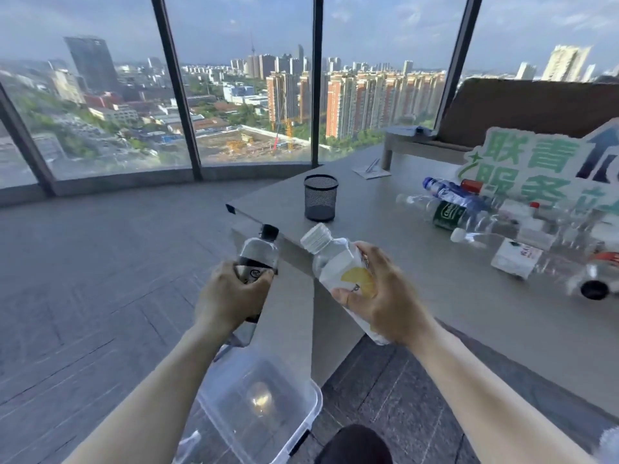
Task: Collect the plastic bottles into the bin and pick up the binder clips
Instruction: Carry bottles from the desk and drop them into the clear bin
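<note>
Your left hand grips the black-capped bottle, your right hand the lemon-label bottle; the bin, seemingly empty, sits directly below both.

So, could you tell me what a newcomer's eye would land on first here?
Probably the two bottles held up in the middle: the left hand grips a black-capped bottle, the right hand a white-capped bottle. Below them a clear bin sits on the floor. More bottles lie on the table at right.
</note>
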The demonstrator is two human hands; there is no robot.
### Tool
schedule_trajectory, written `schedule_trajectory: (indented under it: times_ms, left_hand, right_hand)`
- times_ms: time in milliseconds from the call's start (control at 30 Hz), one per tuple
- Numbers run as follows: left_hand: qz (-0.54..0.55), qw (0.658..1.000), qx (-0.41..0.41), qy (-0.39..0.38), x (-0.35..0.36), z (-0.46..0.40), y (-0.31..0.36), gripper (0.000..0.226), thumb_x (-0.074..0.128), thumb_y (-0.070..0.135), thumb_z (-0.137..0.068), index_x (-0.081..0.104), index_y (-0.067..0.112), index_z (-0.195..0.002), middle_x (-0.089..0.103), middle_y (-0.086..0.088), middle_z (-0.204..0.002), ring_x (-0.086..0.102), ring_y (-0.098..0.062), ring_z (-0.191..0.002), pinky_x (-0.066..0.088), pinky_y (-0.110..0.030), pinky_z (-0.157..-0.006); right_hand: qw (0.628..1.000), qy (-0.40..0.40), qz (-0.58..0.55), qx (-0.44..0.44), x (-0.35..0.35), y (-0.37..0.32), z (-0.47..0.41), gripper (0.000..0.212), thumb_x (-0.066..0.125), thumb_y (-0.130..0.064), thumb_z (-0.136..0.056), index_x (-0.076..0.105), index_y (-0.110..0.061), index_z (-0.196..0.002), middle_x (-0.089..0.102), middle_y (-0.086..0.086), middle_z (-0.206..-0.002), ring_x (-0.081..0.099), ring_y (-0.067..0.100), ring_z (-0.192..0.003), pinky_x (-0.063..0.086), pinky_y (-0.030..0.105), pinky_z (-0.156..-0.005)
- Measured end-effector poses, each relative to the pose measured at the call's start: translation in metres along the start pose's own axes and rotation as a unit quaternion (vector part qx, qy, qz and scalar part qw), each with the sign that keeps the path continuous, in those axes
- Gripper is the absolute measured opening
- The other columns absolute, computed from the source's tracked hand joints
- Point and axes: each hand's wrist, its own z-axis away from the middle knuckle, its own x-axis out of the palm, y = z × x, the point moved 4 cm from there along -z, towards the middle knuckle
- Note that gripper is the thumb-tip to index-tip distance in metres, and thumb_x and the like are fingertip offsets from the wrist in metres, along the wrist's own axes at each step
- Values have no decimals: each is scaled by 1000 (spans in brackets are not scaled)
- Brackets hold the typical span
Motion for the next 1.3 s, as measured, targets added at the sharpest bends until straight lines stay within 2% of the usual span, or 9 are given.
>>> schedule_trajectory:
  times_ms: [100, 300, 400, 467, 600, 733, 933, 1200, 1300]
  left_hand:
    - [13, 997, -82, 7, 9, 5, -71, 45, 61, 56, -77, 51, 19, -100, 60, -5, -92, 55, -22, -76, 37, -31, -56]
    - [41, 970, -239, -31, 62, -3, -173, 62, 55, 68, -76, 47, 14, -108, 60, -11, -105, 59, -30, -90, 49, -42, -78]
    - [37, 961, -274, -23, 72, -13, -198, 74, 49, 65, -83, 41, 10, -132, 50, -19, -132, 53, -38, -114, 45, -49, -94]
    - [7, 960, -279, -14, 70, -20, -209, 75, 45, 58, -89, 32, 8, -143, 39, -19, -145, 44, -38, -127, 41, -50, -99]
    - [-27, 967, -252, -35, 68, -27, -222, 60, 39, 53, -92, 43, 12, -136, 46, -14, -140, 49, -33, -121, 44, -46, -92]
    - [-48, 974, -217, -45, 64, -24, -228, 51, 39, 49, -94, 50, 14, -129, 52, -11, -132, 54, -28, -113, 47, -42, -88]
    - [-63, 982, -172, -41, 54, -18, -221, 44, 40, 45, -95, 50, 18, -128, 52, -7, -128, 53, -24, -112, 47, -39, -85]
    - [-60, 996, -56, -39, 54, -17, -150, 39, 43, 40, -96, 53, 17, -126, 54, -7, -128, 53, -25, -112, 47, -40, -87]
    - [-35, 999, 16, -34, 62, -13, -96, 36, 46, 36, -96, 55, 17, -125, 56, -5, -126, 54, -23, -112, 46, -38, -86]
  right_hand:
    - [999, -42, -21, 20, 59, 1, 0, 58, 63, -59, -70, 43, -42, -122, 55, -20, -109, 56, 5, -97, 50, 39, -84]
    - [986, -121, -27, 108, 156, 36, 5, 71, 59, -61, -68, 43, -33, -131, 56, -14, -117, 56, 10, -106, 51, 41, -86]
    - [978, -144, -17, 149, 189, 53, 0, 71, 58, -63, -70, 42, -31, -131, 54, -13, -123, 54, 12, -110, 50, 39, -86]
    - [971, -164, 9, 176, 210, 62, -4, 76, 59, -61, -76, 34, -29, -141, 48, -9, -133, 49, 14, -118, 47, 38, -89]
    - [952, -200, 39, 227, 249, 77, -10, 85, 59, -60, -82, 21, -24, -149, 36, -1, -148, 39, 20, -132, 43, 41, -98]
    - [938, -229, 54, 255, 281, 87, -11, 91, 59, -62, -81, 18, -23, -152, 35, 2, -151, 36, 24, -135, 41, 42, -99]
    - [946, -200, 63, 247, 295, 86, -18, 73, 50, -48, -92, 19, -20, -151, 35, 11, -147, 31, 29, -134, 35, 41, -103]
    - [977, -108, 57, 176, 234, 65, -27, 51, 50, -33, -95, 39, -20, -142, 44, 3, -138, 43, 21, -124, 43, 35, -91]
    - [987, -51, 45, 143, 179, 57, -21, 42, 52, -28, -94, 48, -21, -135, 50, -1, -127, 52, 16, -105, 41, 27, -80]
